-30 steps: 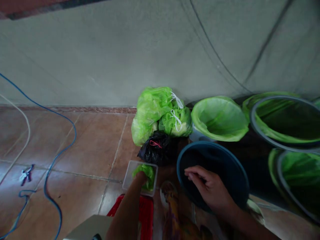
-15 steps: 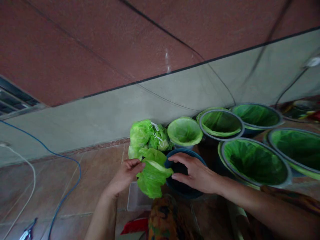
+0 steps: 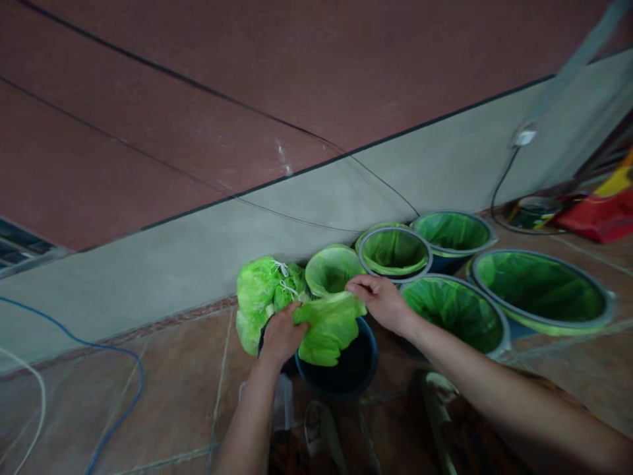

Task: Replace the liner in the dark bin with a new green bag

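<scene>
From my remote seat I can read no text, label, brand, number or sign; the red and yellow item [image 3: 601, 218] at the right edge and the round container [image 3: 537, 212] beside it look too blurred.

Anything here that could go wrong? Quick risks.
1. The green plastic bag looks thin and is pinched between left hand and right hand; a sharp pull might tear it.
2. It hangs over the dark blue bin, so if both grips slip, it could drop in.
3. The clear container sits on the floor right beside a shoe; a step might knock it.
</scene>
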Motion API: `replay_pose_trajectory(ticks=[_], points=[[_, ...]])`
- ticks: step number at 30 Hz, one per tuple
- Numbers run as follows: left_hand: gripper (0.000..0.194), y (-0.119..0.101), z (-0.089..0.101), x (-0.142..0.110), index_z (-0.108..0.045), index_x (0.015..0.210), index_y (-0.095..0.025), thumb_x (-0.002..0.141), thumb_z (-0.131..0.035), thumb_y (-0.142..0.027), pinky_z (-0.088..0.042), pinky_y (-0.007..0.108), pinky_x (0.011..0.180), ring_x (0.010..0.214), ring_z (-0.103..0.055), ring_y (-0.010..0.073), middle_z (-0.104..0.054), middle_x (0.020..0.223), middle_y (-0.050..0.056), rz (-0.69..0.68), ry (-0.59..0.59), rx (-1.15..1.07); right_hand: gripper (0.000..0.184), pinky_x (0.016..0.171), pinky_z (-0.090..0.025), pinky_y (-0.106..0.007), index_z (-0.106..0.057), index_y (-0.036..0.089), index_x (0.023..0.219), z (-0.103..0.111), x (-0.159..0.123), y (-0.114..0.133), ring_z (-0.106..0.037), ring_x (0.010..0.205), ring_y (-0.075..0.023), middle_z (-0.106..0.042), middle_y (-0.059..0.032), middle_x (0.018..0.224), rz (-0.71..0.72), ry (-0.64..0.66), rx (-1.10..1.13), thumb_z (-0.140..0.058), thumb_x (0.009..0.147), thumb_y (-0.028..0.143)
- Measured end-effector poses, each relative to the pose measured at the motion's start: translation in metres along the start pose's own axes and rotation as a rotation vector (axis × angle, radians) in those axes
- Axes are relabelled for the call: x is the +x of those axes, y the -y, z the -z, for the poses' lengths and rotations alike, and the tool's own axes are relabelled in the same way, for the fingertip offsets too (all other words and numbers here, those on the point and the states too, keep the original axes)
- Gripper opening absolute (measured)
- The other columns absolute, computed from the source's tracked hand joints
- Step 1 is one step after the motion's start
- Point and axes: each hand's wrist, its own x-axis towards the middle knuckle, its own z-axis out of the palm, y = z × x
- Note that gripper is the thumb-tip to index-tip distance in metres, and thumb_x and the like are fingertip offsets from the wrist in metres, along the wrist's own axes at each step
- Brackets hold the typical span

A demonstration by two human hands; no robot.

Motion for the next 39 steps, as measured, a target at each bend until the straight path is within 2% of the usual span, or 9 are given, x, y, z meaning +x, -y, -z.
replay_pose_trajectory(ticks=[2, 5, 8, 11, 14, 17, 21, 27, 39], points=[[0.013, -0.001, -0.014, 0.002, -0.066, 0.075, -0.02, 0.078, -0.056, -0.03, -0.04, 0.028, 0.074, 0.079, -0.059, 0.0192, -0.062, 0.069, 0.001, -0.039, 0.07, -0.069, 0.029, 0.059, -0.041, -0.026, -0.065, 0.017, 0.075, 0.004, 0.007, -0.006, -0.052, 0.061, -0.0138, -0.06, -0.0008, 0.065, -0.058, -0.035, 0.068, -0.054, 0.082, 0.043], [0.029, 0.003, -0.029, 0.006, -0.056, 0.052, -0.019, 0.077, -0.056, -0.033, -0.041, 0.03, 0.073, 0.077, -0.059, 0.0204, -0.055, 0.06, 0.001, -0.044, 0.148, -0.197, 0.026, 0.06, -0.042, -0.027, -0.066, 0.018, 0.076, 0.003, 0.013, -0.012, -0.053, 0.062, -0.0139, -0.062, -0.0011, 0.067, -0.092, -0.051, 0.134, -0.057, 0.079, 0.042], [0.012, 0.005, -0.035, 0.011, -0.068, 0.068, -0.018, 0.065, -0.07, -0.029, -0.039, 0.037, 0.09, 0.108, -0.055, 0.0296, -0.064, 0.097, 0.008, -0.009, 0.086, -0.294, 0.021, 0.065, -0.045, -0.028, -0.066, 0.018, 0.085, -0.001, 0.013, -0.011, -0.056, 0.066, -0.0139, -0.066, -0.0014, 0.074, -0.108, -0.017, 0.185, -0.059, 0.076, 0.035], [0.053, -0.001, -0.033, 0.016, -0.068, 0.107, -0.02, 0.055, -0.079, -0.024, -0.03, 0.041, 0.104, 0.13, -0.038, 0.0327, -0.051, 0.133, 0.013, -0.058, 0.0, -0.479, 0.025, 0.068, -0.047, -0.028, -0.065, 0.017, 0.096, -0.009, 0.01, -0.007, -0.059, 0.07, -0.0135, -0.068, -0.0022, 0.08, -0.117, 0.114, 0.241, -0.059, 0.076, 0.03], [0.068, -0.013, -0.029, 0.017, -0.056, 0.126, -0.021, 0.061, -0.078, -0.027, -0.038, 0.036, 0.099, 0.117, -0.052, 0.0252, -0.059, 0.124, 0.01, -0.205, 0.118, -0.808, 0.024, 0.075, -0.047, -0.029, -0.066, 0.015, 0.096, -0.019, 0.006, -0.003, -0.061, 0.079, -0.0144, -0.069, -0.0037, 0.087, -0.06, 0.235, 0.258, -0.059, 0.077, 0.027], [0.051, -0.021, -0.026, 0.016, -0.06, 0.115, -0.018, 0.069, -0.074, -0.035, -0.047, 0.029, 0.078, 0.082, -0.062, 0.0166, -0.067, 0.092, 0.004, -0.213, 0.325, -1.014, 0.022, 0.079, -0.046, -0.03, -0.066, 0.015, 0.093, -0.025, 0.004, -0.002, -0.062, 0.083, -0.0149, -0.069, -0.0041, 0.089, -0.042, 0.255, 0.244, -0.059, 0.078, 0.029], [0.029, -0.016, -0.018, 0.015, -0.065, 0.08, -0.014, 0.071, -0.071, -0.041, -0.043, 0.022, 0.06, 0.058, -0.053, 0.0095, -0.062, 0.068, -0.001, -0.049, 0.256, -1.027, 0.027, 0.07, -0.046, -0.027, -0.066, 0.016, 0.096, -0.022, 0.004, -0.001, -0.06, 0.074, -0.0133, -0.067, -0.0016, 0.083, -0.093, 0.319, 0.199, -0.064, 0.077, 0.035], [0.031, 0.002, 0.003, 0.009, -0.064, 0.074, -0.015, 0.069, -0.072, -0.045, -0.04, 0.022, 0.054, 0.055, -0.052, 0.0098, -0.061, 0.063, -0.002, 0.048, 0.244, -1.019, 0.039, 0.058, -0.044, -0.024, -0.063, 0.017, 0.1, -0.002, 0.007, -0.005, -0.058, 0.062, -0.0118, -0.067, 0.0002, 0.076, -0.246, 0.537, 0.239, -0.072, 0.069, 0.039], [0.032, 0.044, 0.022, 0.004, -0.067, 0.077, -0.016, 0.074, -0.065, -0.048, -0.042, 0.024, 0.06, 0.065, -0.055, 0.0139, -0.064, 0.071, 0.001, 0.046, 0.224, -0.674, 0.024, 0.062, -0.044, -0.026, -0.07, 0.015, 0.095, 0.025, 0.013, -0.027, -0.057, 0.063, -0.0128, -0.065, 0.0001, 0.072, -0.029, 0.381, -0.14, -0.063, 0.076, 0.027]])
